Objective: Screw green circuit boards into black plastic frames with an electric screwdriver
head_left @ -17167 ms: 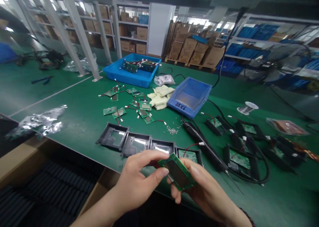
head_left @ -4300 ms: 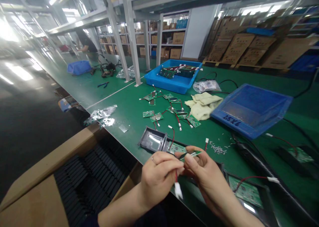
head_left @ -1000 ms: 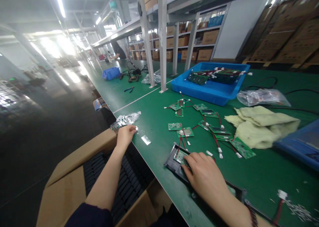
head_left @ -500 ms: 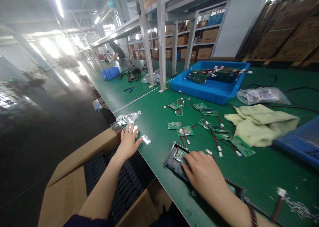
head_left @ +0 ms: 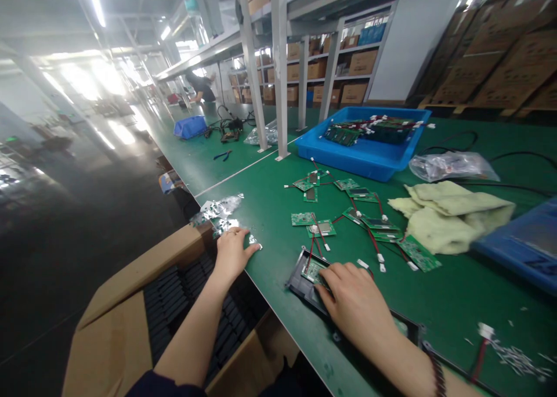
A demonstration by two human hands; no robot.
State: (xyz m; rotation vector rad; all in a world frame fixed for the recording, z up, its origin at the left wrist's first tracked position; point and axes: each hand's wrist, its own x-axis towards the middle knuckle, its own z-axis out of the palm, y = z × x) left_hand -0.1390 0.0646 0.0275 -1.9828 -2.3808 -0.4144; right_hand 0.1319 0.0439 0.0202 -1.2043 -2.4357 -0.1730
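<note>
"While the right hand (head_left: 357,298) rests over the black frame (head_left: 300,287), what is the left hand (head_left: 234,252) doing?"

"It lies at the desk's near edge, thumb apart from the fingers, so partly open. A small piece of silvery film (head_left: 253,240) lies right by the thumb; I see nothing firmly held."

"And the right?"

"Bent fingers over the circuit board (head_left: 311,271) that lies in the frame. The tips are partly hidden, so I can't tell whether they grip it or only press."

"How would you handle that well?"

"My judgement: keep the right hand light, clear of the red wire, so the board stays put. With the left, lift the film by an edge, since something that thin probably clings to a smooth top."

"What about the surface and the room?"

"The green desk (head_left: 261,197) carries loose wired boards (head_left: 322,228), a blue tray (head_left: 348,163), a yellow cloth (head_left: 444,223) and scattered small metal bits (head_left: 517,359). Below its edge stands an open carton (head_left: 108,327) of dark parts. Shelving (head_left: 315,86) with boxes stands behind, and another person (head_left: 202,88) is far along the desk."
</note>
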